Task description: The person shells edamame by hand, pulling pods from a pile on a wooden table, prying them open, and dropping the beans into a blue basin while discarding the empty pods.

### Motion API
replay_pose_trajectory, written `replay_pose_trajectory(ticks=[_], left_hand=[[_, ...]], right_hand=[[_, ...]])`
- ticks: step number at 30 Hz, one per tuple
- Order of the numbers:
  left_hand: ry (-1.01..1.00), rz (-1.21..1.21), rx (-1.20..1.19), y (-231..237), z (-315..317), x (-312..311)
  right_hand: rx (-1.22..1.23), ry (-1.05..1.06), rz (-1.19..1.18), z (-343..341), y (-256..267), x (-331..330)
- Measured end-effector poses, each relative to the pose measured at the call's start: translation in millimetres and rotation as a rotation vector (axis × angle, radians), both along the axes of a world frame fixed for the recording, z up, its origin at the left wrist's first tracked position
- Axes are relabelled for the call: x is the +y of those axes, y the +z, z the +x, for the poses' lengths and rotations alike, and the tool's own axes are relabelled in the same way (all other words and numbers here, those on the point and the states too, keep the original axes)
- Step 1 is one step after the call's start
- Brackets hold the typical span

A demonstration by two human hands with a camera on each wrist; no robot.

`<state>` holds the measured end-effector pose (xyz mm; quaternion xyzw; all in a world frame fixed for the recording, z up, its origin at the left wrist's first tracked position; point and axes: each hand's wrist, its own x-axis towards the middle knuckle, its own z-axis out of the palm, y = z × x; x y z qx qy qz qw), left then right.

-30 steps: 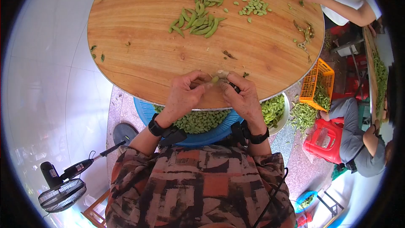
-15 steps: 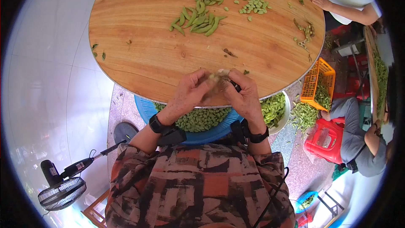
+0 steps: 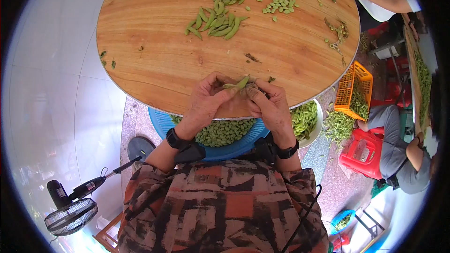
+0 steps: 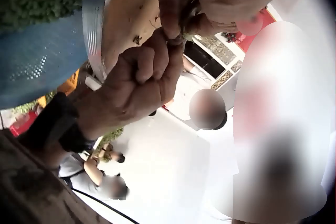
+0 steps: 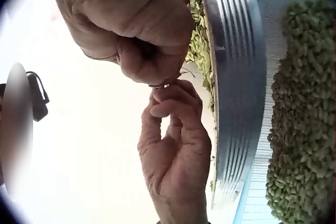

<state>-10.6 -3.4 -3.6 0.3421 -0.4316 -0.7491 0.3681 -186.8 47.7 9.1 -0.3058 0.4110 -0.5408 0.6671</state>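
Observation:
A green soybean pod is held above the near edge of the round wooden table. My left hand pinches it between thumb and fingers. Curled at the pod's other end, my right hand grips it with thumb and forefinger. A small black item shows among the right fingers. Both wrist views have the fingertips meeting, and there the pod is mostly hidden by them. Below the table edge, a blue basin holds many shelled beans.
Soybean pods lie across the far tabletop, with loose beans and scraps nearby. A white bowl of pods stands right of the basin. An orange crate, red stool and other people are at right; a fan stands left.
One second ago a pod lay small between the fingertips, then blurred as the hands worked; now a longer green pod shows there. The other person's hands across the table have drawn together.

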Motion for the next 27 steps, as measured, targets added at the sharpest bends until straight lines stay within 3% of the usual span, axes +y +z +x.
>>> replay_pose_trajectory(ticks=[10, 12, 13, 15, 19, 21, 22, 25, 27], left_hand=[[-0.061, -0.136, -0.368, 12.7, 6.9, 2.7], [-0.144, 0.148, -0.051, 7.6, 13.3, 0.3], [-0.144, 0.149, -0.050, 5.8, 13.6, -0.1], [-0.234, 0.414, 0.277, 4.5, 14.0, 0.1], [-0.164, 0.449, 0.318, 8.9, 4.5, 6.5], [-0.164, 0.277, 0.227, 3.0, 3.3, 4.9], [-0.165, 0.277, 0.227, 4.0, 3.2, 3.4], [-0.141, 0.395, 0.258, 7.6, 4.5, 1.8], [-0.185, 0.425, 0.327, 6.5, 2.8, 1.4]], right_hand=[[0.202, 0.013, -0.049, 0.9, 3.1, 2.2], [0.255, 0.025, -0.139, 1.3, 2.5, 1.8], [0.255, 0.025, -0.139, -1.7, 0.4, 0.9], [-0.173, 0.199, -0.042, -11.0, -5.1, -0.9], [-0.106, 0.154, -0.018, -9.4, -6.6, 0.9], [0.145, 0.066, -0.021, -5.2, -6.4, 2.1], [0.145, 0.065, -0.021, -5.5, -4.9, 2.5], [0.085, 0.060, -0.044, -4.5, -1.7, 3.8], [0.187, -0.005, -0.142, -2.8, -2.9, 3.0]])
